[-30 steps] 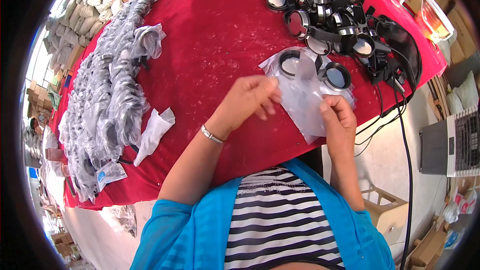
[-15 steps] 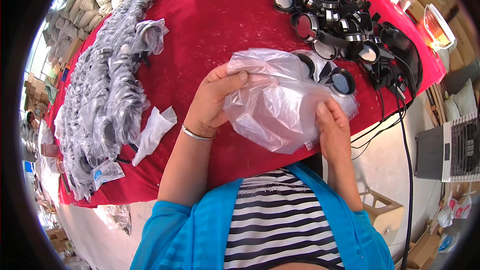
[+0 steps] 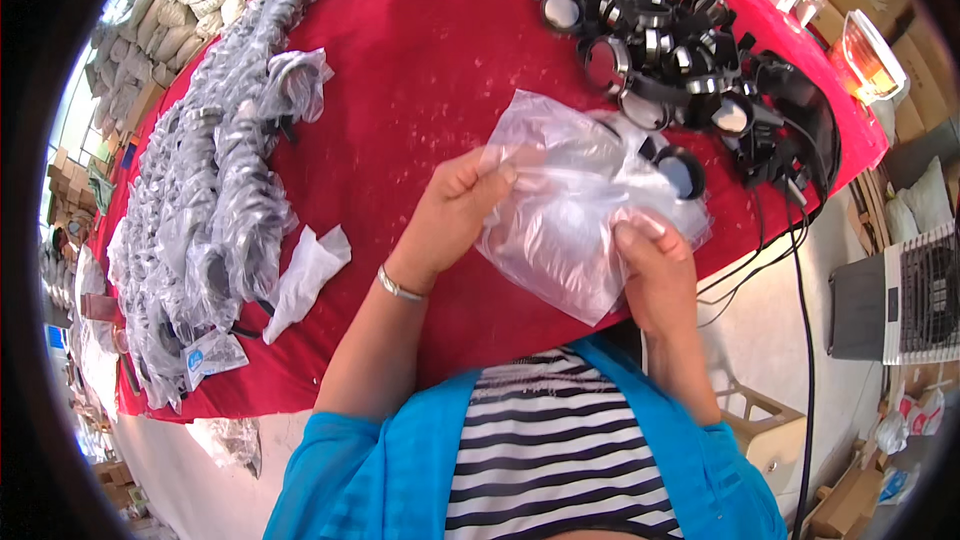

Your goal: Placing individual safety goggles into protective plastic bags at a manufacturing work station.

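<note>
- My left hand and right hand fingers pinch a clear plastic bag above the red desk.
- Step looks like opening the bag; next needs one black headlamp slid in.

— What's the clear plastic bag like?
— Thin, crumpled and translucent, spread wide and lifted above the red worktop near its front edge.
— And beside it?
— Black round-lensed goggles lie partly behind its right side.

Head-worn fisheye, close, looking down
</note>
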Demonstrator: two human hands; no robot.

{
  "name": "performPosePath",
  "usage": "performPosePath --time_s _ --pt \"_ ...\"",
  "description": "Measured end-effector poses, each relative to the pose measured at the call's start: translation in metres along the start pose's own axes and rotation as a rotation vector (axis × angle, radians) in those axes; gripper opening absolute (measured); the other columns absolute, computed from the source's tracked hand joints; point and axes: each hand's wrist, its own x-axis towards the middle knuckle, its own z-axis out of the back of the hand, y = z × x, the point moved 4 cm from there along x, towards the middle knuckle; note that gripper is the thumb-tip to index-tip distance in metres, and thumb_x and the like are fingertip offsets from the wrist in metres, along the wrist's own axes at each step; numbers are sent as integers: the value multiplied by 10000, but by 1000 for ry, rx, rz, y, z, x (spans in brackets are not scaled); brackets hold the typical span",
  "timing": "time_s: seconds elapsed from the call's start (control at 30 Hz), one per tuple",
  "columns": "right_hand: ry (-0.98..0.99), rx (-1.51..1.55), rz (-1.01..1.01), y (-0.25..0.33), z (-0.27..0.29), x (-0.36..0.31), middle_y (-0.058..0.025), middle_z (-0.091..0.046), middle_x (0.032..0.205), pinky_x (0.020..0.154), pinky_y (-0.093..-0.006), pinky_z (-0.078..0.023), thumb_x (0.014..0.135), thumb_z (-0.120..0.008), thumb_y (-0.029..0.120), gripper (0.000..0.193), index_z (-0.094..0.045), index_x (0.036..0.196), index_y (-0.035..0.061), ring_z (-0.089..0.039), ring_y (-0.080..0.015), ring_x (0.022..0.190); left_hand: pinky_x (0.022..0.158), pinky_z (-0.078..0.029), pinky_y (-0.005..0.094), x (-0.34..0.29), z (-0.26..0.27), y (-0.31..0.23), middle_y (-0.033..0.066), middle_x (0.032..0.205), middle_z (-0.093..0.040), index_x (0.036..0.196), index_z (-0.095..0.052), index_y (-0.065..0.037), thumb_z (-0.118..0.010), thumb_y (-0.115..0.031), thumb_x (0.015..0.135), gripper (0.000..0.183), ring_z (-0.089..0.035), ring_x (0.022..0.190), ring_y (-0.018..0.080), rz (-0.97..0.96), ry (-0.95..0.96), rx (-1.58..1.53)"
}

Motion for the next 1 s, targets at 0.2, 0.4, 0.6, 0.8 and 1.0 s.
performPosePath --time_s 0.2,0.4,0.6,0.8,1.0 --pt "-51 -165 65 5 6 -1 7 -595 718 613 -211 -417 818 -664 155 143 -648 864 21 -515 -60 637 539 -418 179 -4 -2 -16 -9 780 -553 989 -526 -8 -562 -37 869 130 -506 641 30 -226 -383 292" --pt "116 -187 4 -9 -3 -3 21 -608 760 609 -204 -405 842 -647 174 159 -653 857 15 -520 -44 698 489 -405 220 -13 -52 -13 2 640 -533 784 -539 -46 -785 -199 695 303 -484 546 48 -110 213 509" --pt "89 -91 -38 -5 -8 -3 24 -586 727 544 -190 -405 858 -625 160 109 -642 864 53 -515 -47 634 510 -414 326 -11 -53 -13 140 643 -511 746 -526 -15 -605 -142 835 174 -514 551 291 -370 215 668" --pt "99 -77 -103 -9 1 -5 19 -584 745 504 -188 -404 842 -644 174 132 -639 870 45 -512 -48 614 510 -415 320 -11 -50 -20 132 639 -506 741 -542 -13 -592 -127 842 160 -521 543 265 -418 115 657" --pt "21 -23 -26 -5 -13 -2 10 -577 721 485 -189 -382 842 -637 166 119 -630 851 48 -503 -52 593 511 -416 327 -11 -55 -16 135 646 -506 751 -545 -19 -601 -135 834 153 -524 551 272 -313 227 664"
